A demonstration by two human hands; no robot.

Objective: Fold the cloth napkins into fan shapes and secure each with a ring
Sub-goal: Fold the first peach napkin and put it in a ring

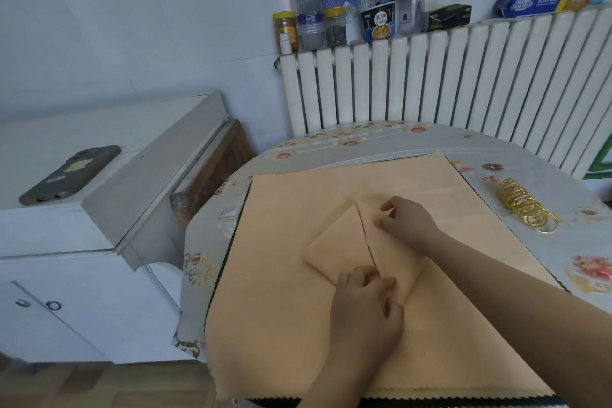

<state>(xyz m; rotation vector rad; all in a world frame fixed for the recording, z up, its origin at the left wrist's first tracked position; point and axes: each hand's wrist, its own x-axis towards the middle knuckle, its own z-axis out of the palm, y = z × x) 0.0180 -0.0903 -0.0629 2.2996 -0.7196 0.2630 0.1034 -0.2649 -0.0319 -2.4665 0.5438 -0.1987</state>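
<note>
A: Head view, count first. Two hands working. The left hand (364, 305) is curling its fingers and pinching the near end of one folded peach napkin (344, 242); the right hand (407, 222) is pinching the far end of the same piece.

B: Where is the napkin lying?

A: At the middle of a flat stack of peach cloths (463, 325) that is covering the floral table (546, 159). How many cloths are sitting in that stack, cannot tell; only zigzag edges are showing at the near side.

B: Rings?

A: One heap of gold rings (526, 210) lying on the table, right of the stack, well apart from both hands. They are overlapping, so no firm count.

B: Anything else?

A: One phone (71, 174) lying on the white cabinet (99, 242) at left. Jars and bottles are crowding the radiator (430, 83) top; labels too small to read. The left forearm is running out of frame at the bottom.
</note>
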